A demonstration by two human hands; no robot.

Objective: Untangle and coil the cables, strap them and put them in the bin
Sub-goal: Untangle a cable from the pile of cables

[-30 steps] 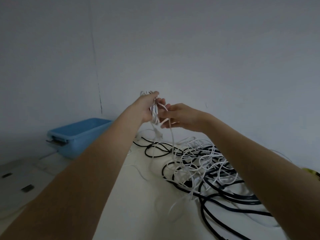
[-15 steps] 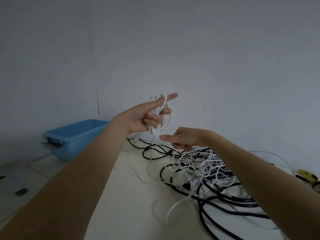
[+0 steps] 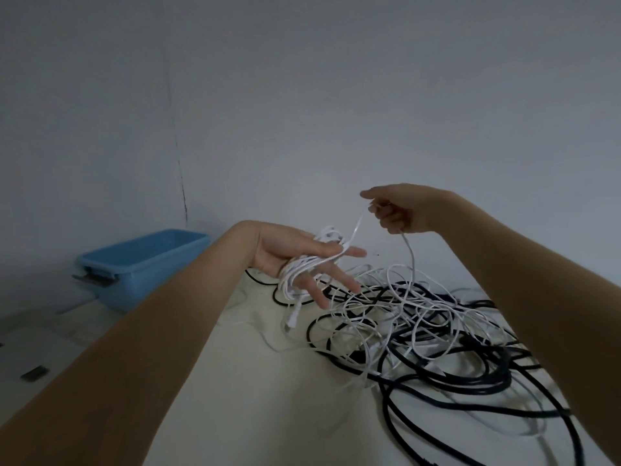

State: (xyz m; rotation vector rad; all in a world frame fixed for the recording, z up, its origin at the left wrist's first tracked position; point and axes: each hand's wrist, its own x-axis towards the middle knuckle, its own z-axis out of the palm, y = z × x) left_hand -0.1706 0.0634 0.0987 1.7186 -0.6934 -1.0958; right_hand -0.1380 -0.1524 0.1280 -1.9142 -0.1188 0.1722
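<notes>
Right hand (image 3: 398, 210) raised, fingers curled, pinching a white cable (image 3: 356, 228) at its flat strand; thin round section drops from the same grip down into the pile. Left hand (image 3: 295, 257) palm up, fingers spread and mostly straight, carrying a white coil (image 3: 304, 269) looped around the fingers; not clamped, just draped and wound on. Strand from right-hand pinch runs down-left to the coil over the left index finger. Loose end with a white plug (image 3: 291, 320) hanging below the left hand, above the table. Hands apart, right higher than left.

Below and right of the hands: tangled pile (image 3: 420, 324) of thin white cables over thick black cables (image 3: 470, 391), lying on the white table (image 3: 242, 398). Black loops extending toward the near right edge of view. One black strand also running behind the left wrist.

Blue bin (image 3: 141, 264) at far left on the table, well apart from the pile, open top, grey latch on the near end; inside not visible. Small dark rectangular piece (image 3: 33, 373) on the surface at left edge, too blurred to identify. Plain grey wall (image 3: 336, 95) behind, thin vertical seam left of centre.
</notes>
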